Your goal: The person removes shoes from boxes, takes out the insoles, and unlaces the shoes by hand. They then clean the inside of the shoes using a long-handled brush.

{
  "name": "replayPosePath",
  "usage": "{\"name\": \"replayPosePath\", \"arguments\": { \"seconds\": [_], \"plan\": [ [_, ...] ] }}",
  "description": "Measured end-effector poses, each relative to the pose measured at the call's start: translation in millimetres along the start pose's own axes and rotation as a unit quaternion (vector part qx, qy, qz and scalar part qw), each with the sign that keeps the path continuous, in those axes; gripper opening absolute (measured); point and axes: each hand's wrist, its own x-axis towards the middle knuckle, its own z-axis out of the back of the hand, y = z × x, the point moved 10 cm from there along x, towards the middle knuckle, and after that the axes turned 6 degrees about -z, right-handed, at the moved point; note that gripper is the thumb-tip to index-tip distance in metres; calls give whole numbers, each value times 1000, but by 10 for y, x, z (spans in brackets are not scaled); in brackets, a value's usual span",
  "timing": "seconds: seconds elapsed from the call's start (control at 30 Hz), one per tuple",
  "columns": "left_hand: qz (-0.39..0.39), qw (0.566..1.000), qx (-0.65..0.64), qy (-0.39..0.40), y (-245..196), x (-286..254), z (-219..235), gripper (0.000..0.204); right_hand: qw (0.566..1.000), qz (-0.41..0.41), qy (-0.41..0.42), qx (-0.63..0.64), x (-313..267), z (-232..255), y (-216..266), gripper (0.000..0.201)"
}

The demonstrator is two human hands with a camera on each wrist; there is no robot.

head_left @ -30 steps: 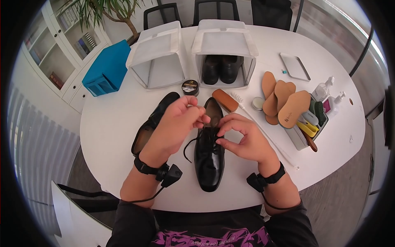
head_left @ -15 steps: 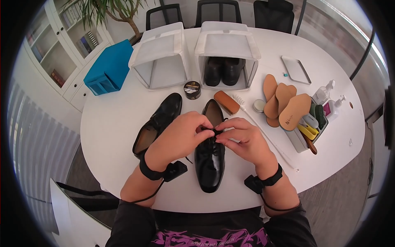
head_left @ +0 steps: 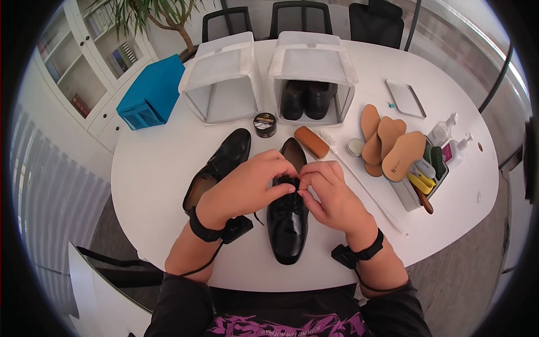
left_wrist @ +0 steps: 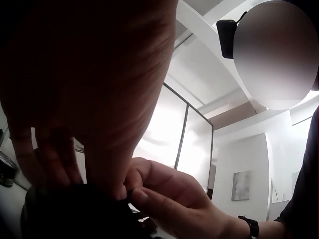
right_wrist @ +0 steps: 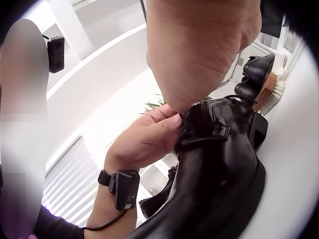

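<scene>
A glossy black lace-up shoe (head_left: 287, 238) stands on the white table, toe toward the person. Both hands meet over its lacing. My left hand (head_left: 250, 182) pinches the black shoelace between thumb and forefinger at the top of the eyelets, its other fingers lying over the shoe's opening. From the other side my right hand (head_left: 332, 196) pinches the lace, thumb against forefinger, fingertips right beside the left ones. In the right wrist view the shoe's upper (right_wrist: 209, 164) shows close up; the knuckles hide most of the lace. The matching shoe (head_left: 233, 150) lies behind the left hand.
Beyond the shoes are a polish tin (head_left: 265, 124), a wooden brush (head_left: 311, 142) and a long white brush (head_left: 368, 194). Two white boxes (head_left: 219, 64) stand at the back, one holding black shoes (head_left: 318, 104). Several insoles (head_left: 405, 156) lean on a caddy (head_left: 405, 194) at right.
My left hand has come down from above the shoe's opening to the lacing, bringing its fingertips against the right hand's. The right hand has stayed at the lacing, its fingers drawing in closer.
</scene>
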Motion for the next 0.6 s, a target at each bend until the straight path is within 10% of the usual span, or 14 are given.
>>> {"name": "replayPosePath", "arguments": {
  "seconds": [0.47, 0.6],
  "plan": [
    [0, 999, 47, -3, 59, 9, -30, 13, 997, 0, 26, 79, -84, -96, 9, 27],
    [-22, 998, 53, 2, 108, 14, -39, 15, 970, -125, 61, 197, -142, -226, -208, 30]
  ]
}}
